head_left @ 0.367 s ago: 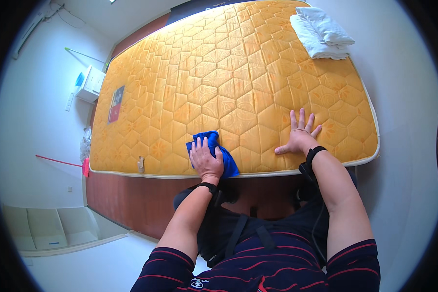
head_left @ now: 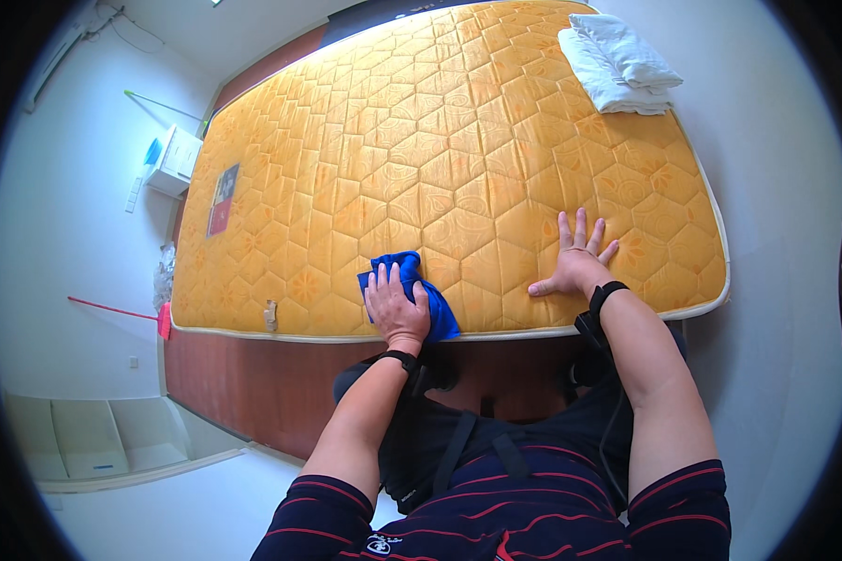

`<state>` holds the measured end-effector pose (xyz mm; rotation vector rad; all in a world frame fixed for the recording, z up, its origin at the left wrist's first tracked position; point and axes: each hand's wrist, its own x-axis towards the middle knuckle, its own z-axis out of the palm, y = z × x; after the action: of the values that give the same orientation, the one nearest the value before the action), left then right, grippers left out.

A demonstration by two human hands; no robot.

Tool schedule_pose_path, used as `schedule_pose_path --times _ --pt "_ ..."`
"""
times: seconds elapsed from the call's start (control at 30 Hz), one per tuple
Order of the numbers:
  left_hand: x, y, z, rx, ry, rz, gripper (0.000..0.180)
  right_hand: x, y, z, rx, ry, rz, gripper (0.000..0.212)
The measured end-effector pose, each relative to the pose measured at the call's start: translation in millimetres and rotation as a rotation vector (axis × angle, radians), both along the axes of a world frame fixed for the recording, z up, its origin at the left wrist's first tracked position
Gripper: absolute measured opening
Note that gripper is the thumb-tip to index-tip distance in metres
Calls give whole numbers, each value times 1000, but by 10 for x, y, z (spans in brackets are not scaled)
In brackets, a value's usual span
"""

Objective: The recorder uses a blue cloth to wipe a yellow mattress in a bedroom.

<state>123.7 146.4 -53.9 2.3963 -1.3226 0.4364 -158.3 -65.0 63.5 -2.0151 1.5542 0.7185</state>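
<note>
A yellow quilted mattress with white piping spreads out before me. My left hand rests palm down, fingers stretched, on a crumpled blue cloth near the mattress's front edge. Part of the cloth is hidden beneath that hand, and one corner reaches to the piping. To the right, my right hand lies flat on the bare mattress with its fingers spread and nothing in it.
Folded white bedding sits at the far right corner. A label and a small tan patch mark the mattress's left side. Beyond it are a white cabinet and a red-handled broom. Reddish-brown floor shows in front.
</note>
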Motion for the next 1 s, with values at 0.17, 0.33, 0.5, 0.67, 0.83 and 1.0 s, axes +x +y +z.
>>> schedule_pose_path --times 0.17,0.33,0.5,0.67,0.83,1.0 --pt "-25 -6 34 15 31 3 63 -5 1 0 -4 -1 0 171" --pt "-11 6 25 17 29 8 63 4 -1 -17 -6 -3 2 172" --pt "-32 1 42 16 40 6 64 -5 -1 -21 -6 -6 -5 172" --pt "-24 1 33 17 41 12 63 2 2 -15 -4 -4 -5 172" --pt "-33 -5 39 7 37 5 63 -6 5 -23 -11 -2 -5 171" --pt "-37 -8 61 5 40 8 63 1 7 -15 -12 0 0 171"
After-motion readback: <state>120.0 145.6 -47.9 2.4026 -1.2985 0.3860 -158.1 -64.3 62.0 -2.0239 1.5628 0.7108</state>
